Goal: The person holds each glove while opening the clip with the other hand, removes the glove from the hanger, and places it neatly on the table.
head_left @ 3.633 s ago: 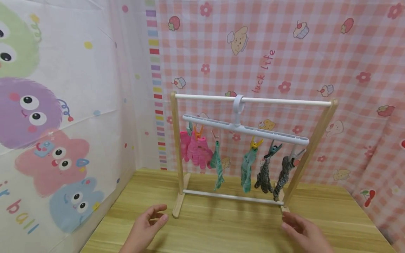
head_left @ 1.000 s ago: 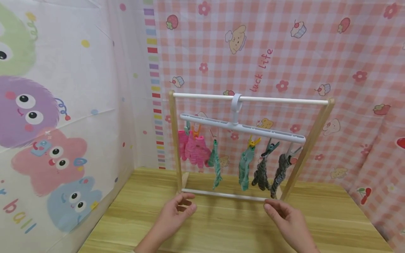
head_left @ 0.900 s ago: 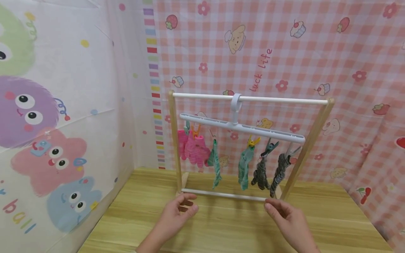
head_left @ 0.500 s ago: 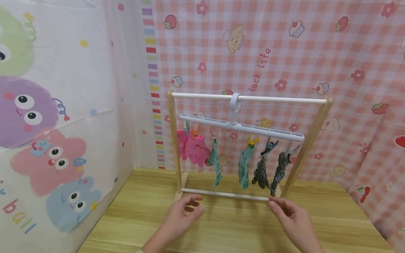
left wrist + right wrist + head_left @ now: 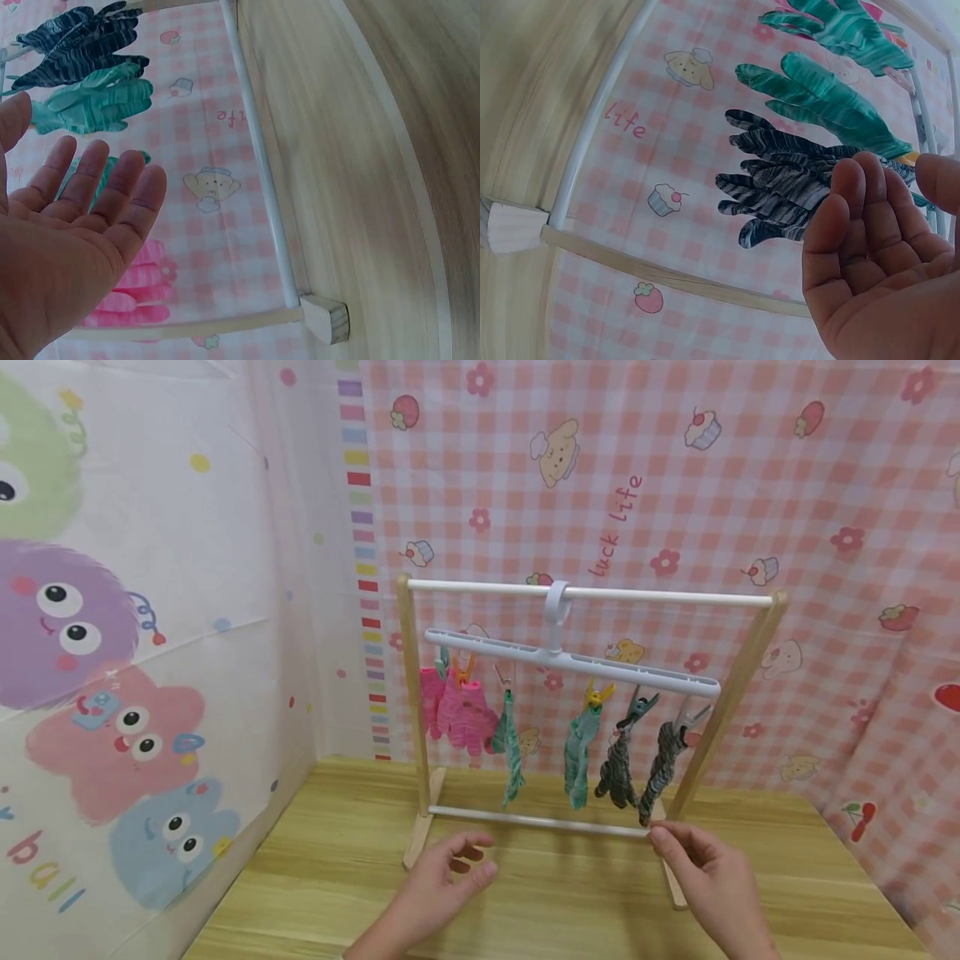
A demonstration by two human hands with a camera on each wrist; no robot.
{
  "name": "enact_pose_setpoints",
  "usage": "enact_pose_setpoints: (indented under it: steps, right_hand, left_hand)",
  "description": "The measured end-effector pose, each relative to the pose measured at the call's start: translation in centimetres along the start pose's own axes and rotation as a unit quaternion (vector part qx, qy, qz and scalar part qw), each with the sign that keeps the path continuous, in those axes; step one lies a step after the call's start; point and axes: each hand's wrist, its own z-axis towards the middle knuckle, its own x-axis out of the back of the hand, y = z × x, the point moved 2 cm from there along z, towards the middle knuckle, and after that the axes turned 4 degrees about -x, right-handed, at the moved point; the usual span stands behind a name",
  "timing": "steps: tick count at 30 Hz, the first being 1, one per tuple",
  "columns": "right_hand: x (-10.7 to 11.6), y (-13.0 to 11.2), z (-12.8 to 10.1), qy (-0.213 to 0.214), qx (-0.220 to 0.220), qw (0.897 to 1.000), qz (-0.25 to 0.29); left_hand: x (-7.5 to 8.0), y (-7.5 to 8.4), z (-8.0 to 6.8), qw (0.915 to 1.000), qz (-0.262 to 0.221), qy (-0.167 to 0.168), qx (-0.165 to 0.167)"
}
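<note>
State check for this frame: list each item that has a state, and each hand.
Drying rack: upright on the table.
Clip hanger: hooked on the top rail, tilted.
Pink gloves: clipped, hanging.
Green gloves: clipped, hanging.
Dark striped gloves: clipped, hanging.
Left hand: relaxed, holding nothing.
Right hand: relaxed, holding nothing.

A left hand (image 5: 67,247), palm showing and fingers relaxed, hovers before green gloves (image 5: 94,105) and dark striped gloves (image 5: 79,41) beside a white rail (image 5: 259,157).
</note>
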Motion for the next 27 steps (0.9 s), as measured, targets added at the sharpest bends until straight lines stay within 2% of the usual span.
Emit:
enact_pose_setpoints:
  steps: [7, 13, 18, 27]
  right_hand:
    - [0.1, -0.2, 0.2, 0.019, 0.024, 0.999, 0.009]
    - [0.9, -0.1, 0.6, 0.025, 0.007, 1.0, 0.003]
    - [1.9, 0.1, 0.9, 0.033, 0.0, 0.999, -0.011]
    - [2.9, -0.2, 0.9, 0.039, 0.005, 0.999, -0.014]
  left_hand:
    - [-0.7, 0.2, 0.0, 0.9998, 0.007, -0.009, -0.015]
    - [-1.5, 0.7, 0.0, 0.9996, 0.005, -0.029, -0.004]
    - [-2.3, 0.9, 0.1, 0.9992, 0.005, -0.039, -0.01]
    - [-4.1, 1.5, 0.5, 0.9983, -0.017, -0.055, -0.006]
